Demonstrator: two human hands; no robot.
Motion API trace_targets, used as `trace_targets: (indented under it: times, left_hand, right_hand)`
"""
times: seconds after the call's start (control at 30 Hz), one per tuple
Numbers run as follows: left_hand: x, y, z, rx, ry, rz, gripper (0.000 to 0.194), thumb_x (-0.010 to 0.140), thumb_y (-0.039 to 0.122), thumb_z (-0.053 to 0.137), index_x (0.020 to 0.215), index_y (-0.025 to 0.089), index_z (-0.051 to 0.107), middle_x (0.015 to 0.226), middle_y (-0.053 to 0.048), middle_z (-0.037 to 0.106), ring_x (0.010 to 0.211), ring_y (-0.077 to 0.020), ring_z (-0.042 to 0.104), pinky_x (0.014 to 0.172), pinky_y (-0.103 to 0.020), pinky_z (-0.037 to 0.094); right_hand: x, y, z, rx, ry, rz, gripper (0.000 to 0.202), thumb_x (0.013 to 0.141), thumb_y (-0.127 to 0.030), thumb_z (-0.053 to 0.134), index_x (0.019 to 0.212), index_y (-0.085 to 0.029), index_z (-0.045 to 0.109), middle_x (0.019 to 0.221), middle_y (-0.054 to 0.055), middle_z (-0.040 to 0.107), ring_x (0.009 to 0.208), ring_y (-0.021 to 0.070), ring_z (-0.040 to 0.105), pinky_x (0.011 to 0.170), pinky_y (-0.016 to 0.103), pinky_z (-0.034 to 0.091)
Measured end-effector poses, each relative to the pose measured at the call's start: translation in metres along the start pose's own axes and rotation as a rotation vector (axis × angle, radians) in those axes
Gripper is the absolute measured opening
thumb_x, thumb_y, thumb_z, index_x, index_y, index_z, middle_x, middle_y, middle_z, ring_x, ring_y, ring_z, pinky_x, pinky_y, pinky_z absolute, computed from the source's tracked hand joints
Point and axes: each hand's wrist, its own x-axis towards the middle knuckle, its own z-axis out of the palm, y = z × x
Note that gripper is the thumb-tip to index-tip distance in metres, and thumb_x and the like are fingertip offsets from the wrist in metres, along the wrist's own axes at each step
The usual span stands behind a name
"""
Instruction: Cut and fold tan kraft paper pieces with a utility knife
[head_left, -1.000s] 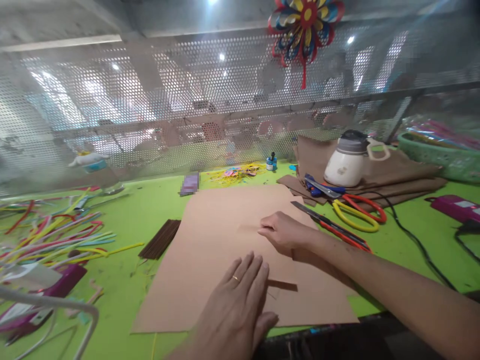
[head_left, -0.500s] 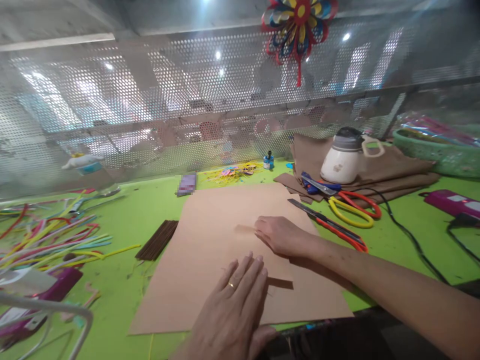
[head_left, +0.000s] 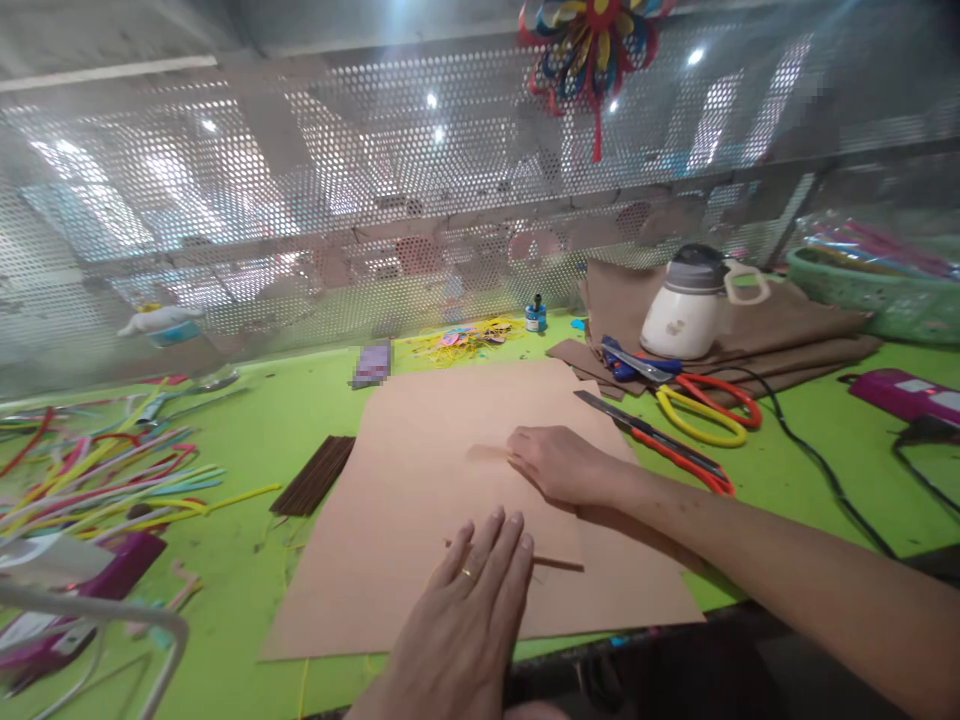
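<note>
A large tan sheet of paper (head_left: 420, 420) lies on the green table. My left hand (head_left: 476, 590), with a ring on one finger, rests flat on it near the front edge, fingers spread slightly. A smaller tan piece (head_left: 551, 530) lies partly beneath that hand, with a thin brown edge showing. Above and to the right, my right hand (head_left: 555, 462) is closed, fingertips pinched down on the paper; a small blurred strip (head_left: 486, 453) sticks out to the left of them.
Brown sticks (head_left: 313, 477) lie left of the sheet, colourful stems (head_left: 120, 480) farther left. A cutter (head_left: 675, 450), scissors (head_left: 701, 415), folded brown material (head_left: 795, 320) and a white jug (head_left: 682, 318) are at the right. A blue bottle (head_left: 535, 318) stands behind.
The thin brown edge beside my left hand looks narrower, lying closer to the sheet. My left thumb has dropped lower in view. My right hand stays pinched in nearly the same place.
</note>
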Motion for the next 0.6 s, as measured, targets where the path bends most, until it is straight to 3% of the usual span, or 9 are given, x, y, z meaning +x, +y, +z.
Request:
trace_targets:
  times: [0.2,0.6]
  left_hand:
    - [0.0012,0.0008,-0.0041,-0.059,-0.033,-0.021,0.095,0.085,0.07,0.046,0.152,0.008,0.018,0.151,-0.022,0.033,0.141,-0.0372,0.028,0.113,-0.052,0.03]
    - [-0.0008,0.0018,-0.0024,-0.064,-0.072,-0.029,0.09,0.085,0.064,0.052,0.149,0.006,0.028,0.152,-0.022,0.032,0.143,-0.0377,0.024,0.113,-0.053,0.028]
  right_hand:
    - [0.0008,0.0012,-0.0024,0.014,-0.018,0.029,0.021,0.099,-0.023,0.042,0.093,-0.015,0.06,0.096,0.01,0.068,0.08,0.0203,0.063,0.065,0.029,0.036]
    - [0.0036,0.0058,-0.0049,0.036,-0.034,0.023,0.019,0.097,-0.023,0.045,0.089,-0.015,0.06,0.095,0.01,0.07,0.081,0.0201,0.063,0.063,0.029,0.032]
